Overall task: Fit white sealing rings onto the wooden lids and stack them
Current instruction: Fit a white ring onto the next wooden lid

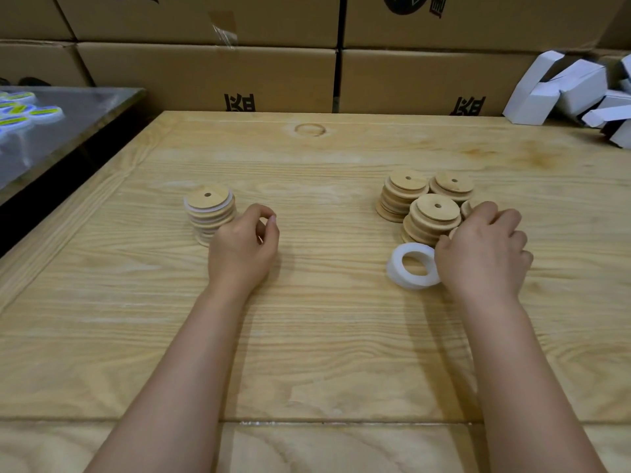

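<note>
A stack of wooden lids with white sealing rings fitted [210, 211] stands left of centre on the table. My left hand [244, 249] rests just right of that stack, fingers loosely curled, holding nothing. Several stacks of bare wooden lids [433, 209] stand at the right. In front of them lies a pile of white sealing rings [411, 266]. My right hand [485, 249] lies over the right edge of the ring pile and the nearest lids, fingers bent down onto a lid that is mostly hidden; whether it grips anything is unclear.
The wooden table [307, 336] runs wide toward me. Cardboard boxes [211, 73] form a wall at the back. White folded cartons [573, 90] lie at the back right. A dark metal table [68, 114] with plastic-wrapped items stands at the left.
</note>
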